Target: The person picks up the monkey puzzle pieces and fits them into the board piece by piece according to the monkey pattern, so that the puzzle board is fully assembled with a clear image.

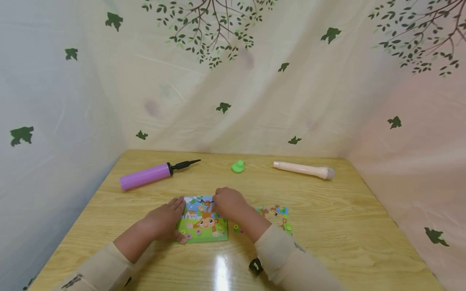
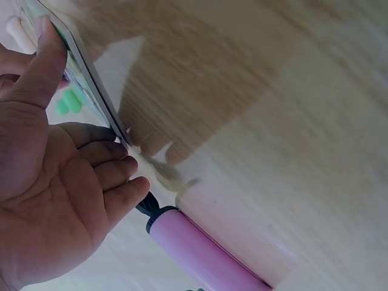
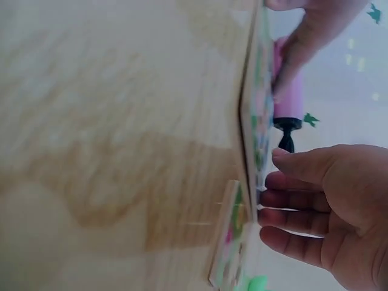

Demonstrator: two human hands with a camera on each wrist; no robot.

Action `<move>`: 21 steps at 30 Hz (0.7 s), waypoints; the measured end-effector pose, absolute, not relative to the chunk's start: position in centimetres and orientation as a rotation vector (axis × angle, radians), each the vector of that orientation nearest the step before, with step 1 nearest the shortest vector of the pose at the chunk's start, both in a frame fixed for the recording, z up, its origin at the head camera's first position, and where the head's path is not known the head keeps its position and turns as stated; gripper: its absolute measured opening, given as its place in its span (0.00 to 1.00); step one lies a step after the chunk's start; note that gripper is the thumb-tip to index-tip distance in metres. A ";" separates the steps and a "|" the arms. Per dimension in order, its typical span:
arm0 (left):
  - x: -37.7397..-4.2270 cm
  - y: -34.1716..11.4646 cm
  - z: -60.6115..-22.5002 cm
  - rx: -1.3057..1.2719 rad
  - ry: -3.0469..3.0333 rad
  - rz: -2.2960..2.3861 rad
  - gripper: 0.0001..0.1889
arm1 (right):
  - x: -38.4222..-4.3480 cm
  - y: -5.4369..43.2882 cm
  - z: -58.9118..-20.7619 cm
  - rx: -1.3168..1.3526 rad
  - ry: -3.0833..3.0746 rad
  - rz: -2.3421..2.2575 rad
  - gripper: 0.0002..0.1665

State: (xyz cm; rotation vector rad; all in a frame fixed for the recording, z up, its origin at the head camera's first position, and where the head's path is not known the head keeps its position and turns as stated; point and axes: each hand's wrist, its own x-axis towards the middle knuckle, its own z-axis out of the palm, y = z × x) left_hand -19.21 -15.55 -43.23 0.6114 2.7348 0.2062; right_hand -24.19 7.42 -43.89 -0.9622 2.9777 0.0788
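Observation:
A square jigsaw puzzle (image 1: 204, 232) with a monkey picture lies on the table, its board edge dark in the left wrist view. My left hand (image 1: 165, 220) rests against its left side, the thumb on the near left corner and the fingers along the left edge. In the left wrist view those fingers (image 2: 115, 173) are nearly straight. My right hand (image 1: 229, 204) touches the puzzle's far right part with its fingertips and covers that corner. The right wrist view shows no piece between its thumb and fingers. Puzzle pieces (image 1: 284, 220) lie right of the board, partly behind the right forearm.
Behind the puzzle lie a purple hand pump (image 1: 145, 177) with a black nozzle, a small green toy duck (image 1: 238, 166) and a pale pink microphone-shaped toy (image 1: 302, 169). A black loop (image 1: 256, 266) shows beside the right sleeve. Printed cloth (image 1: 255, 113) hangs around the wooden table (image 1: 327, 234).

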 end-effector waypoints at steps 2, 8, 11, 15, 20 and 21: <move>-19.3 -15.7 -43.4 0.624 2.739 0.208 0.62 | -24.1 8.0 -43.6 -0.962 2.942 0.003 0.13; -19.4 -16.0 -43.6 0.643 2.743 0.195 0.62 | -24.6 11.3 -42.7 -0.885 2.748 -0.395 0.21; -19.4 -16.0 -43.5 0.643 2.740 0.194 0.62 | -24.8 13.3 -42.3 -0.789 2.769 -0.491 0.24; -19.4 -16.0 -43.3 0.657 2.743 0.211 0.62 | -24.4 15.5 -41.7 -0.636 2.820 -0.457 0.26; -19.5 -16.2 -43.3 0.655 2.746 0.228 0.62 | -23.8 16.4 -41.8 -0.615 2.811 -0.305 0.20; -19.5 -16.2 -43.3 0.645 2.747 0.228 0.62 | -23.8 16.5 -42.0 -0.619 2.813 -0.276 0.18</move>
